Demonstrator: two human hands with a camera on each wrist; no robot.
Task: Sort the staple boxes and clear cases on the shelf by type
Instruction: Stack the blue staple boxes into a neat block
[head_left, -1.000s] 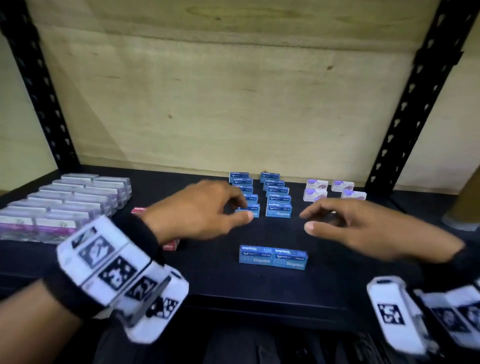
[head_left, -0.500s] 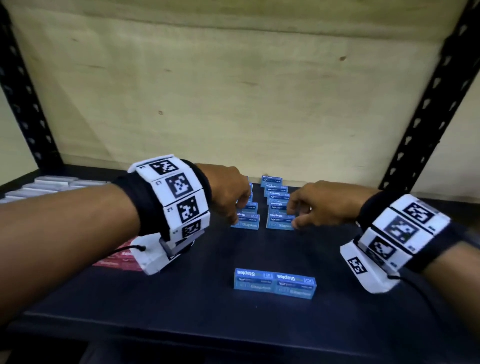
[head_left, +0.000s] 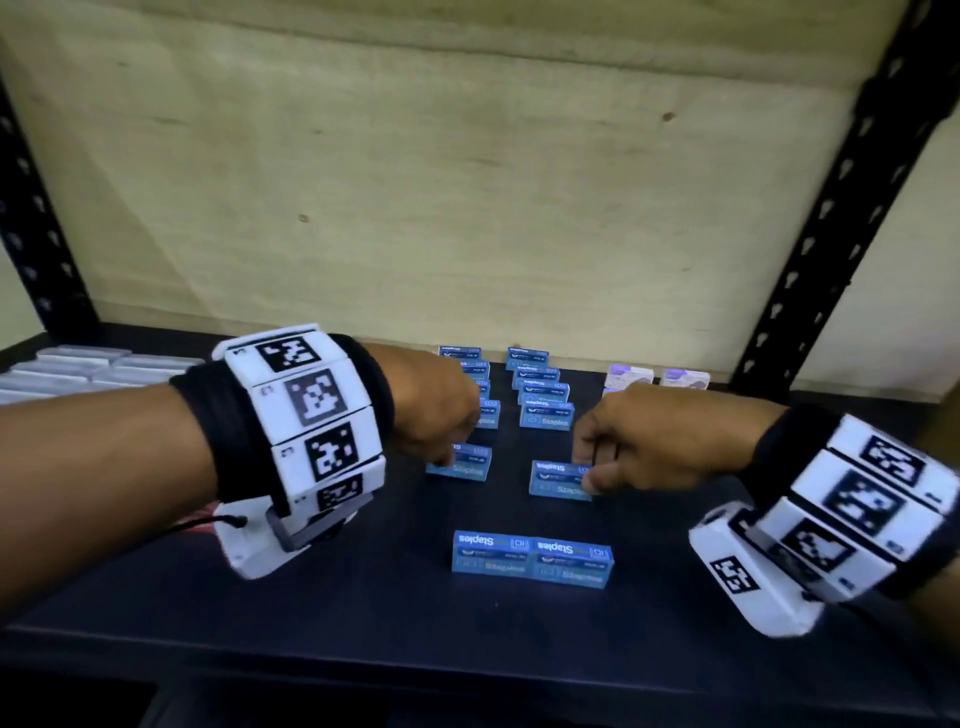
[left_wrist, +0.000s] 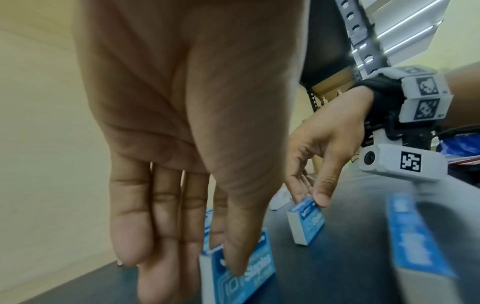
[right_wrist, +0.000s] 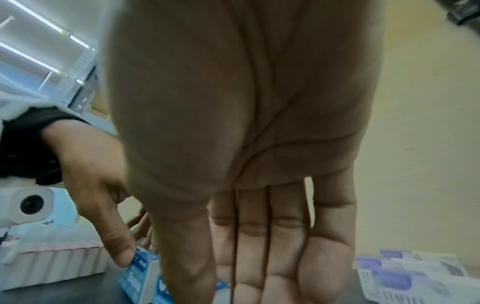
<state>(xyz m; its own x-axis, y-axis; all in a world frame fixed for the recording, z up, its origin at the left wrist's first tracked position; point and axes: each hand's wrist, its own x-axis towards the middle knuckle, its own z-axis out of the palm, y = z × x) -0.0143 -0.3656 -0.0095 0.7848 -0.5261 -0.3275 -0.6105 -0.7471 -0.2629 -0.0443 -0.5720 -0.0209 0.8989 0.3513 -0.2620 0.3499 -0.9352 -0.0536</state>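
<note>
Two rows of blue staple boxes run front to back in mid-shelf. My left hand pinches one blue box just in front of the left row; the left wrist view shows the thumb on its face. In front of the right row, my right hand pinches another blue box between thumb and fingers. A pair of blue boxes lies side by side nearer the front edge. Clear cases are packed at the far left. White and purple boxes stand at the back right.
The black shelf has a wooden back panel and perforated black posts at both sides. A red box lies mostly hidden under my left wrist. Bare shelf stretches in front of the pair.
Both hands reached to the front boxes of the two rows, gripped one each, and drew them toward the front edge, away from their rows.
</note>
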